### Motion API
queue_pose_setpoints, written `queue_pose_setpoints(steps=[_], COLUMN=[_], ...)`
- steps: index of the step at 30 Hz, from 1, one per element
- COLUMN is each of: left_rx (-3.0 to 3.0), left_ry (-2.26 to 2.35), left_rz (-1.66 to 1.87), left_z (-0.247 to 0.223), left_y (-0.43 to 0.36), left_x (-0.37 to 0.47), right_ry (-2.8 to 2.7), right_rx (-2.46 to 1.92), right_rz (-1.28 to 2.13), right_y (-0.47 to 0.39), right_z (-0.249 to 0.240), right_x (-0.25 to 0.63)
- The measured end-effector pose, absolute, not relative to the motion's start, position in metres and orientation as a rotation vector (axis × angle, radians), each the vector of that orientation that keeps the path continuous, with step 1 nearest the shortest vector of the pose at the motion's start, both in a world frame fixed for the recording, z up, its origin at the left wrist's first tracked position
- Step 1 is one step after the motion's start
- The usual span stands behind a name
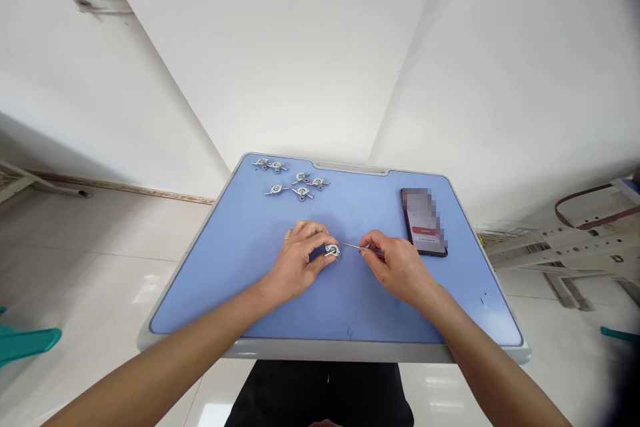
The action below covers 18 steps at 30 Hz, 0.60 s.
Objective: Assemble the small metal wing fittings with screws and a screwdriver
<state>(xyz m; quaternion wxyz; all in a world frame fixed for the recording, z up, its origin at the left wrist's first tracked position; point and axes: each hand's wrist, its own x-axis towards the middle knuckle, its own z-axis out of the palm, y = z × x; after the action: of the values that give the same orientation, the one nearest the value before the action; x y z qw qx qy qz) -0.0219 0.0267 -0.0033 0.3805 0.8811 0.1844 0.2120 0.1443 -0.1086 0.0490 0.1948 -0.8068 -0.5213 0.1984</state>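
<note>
My left hand (301, 255) is closed around a small silver metal part (333, 251). It resembles a little fuel valve with a round body and thin stubs, and sits between my thumb and fingertips just over the blue tabletop. Its lower side is partly hidden by the thumb. My right hand (395, 263) pinches a thin, pointed metal tool (353, 247), whose rear end disappears inside my fingers. The tool's tip points left at the valve-like part, with a small gap between them.
Several similar metal parts (302, 193) lie at the back left of the blue table (210, 293). A phone (425, 223) with a lit screen rests to the right of my right hand. A white wall (300, 47) rises behind the table. Grey metal frames (575, 250) stand at the right.
</note>
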Motion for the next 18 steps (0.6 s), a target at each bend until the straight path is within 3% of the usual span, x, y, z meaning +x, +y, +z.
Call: queue_pose_setpoints(steps=[18], left_rx=[2.373], left_ry=[0.470], left_rz=[0.543], left_z=[-0.004], left_y=[0.024], left_x=[-0.014], right_ry=[-1.858], right_rx=[-2.128], right_rz=[0.335], right_y=[-0.105], right_z=[0.069], right_x=[0.138])
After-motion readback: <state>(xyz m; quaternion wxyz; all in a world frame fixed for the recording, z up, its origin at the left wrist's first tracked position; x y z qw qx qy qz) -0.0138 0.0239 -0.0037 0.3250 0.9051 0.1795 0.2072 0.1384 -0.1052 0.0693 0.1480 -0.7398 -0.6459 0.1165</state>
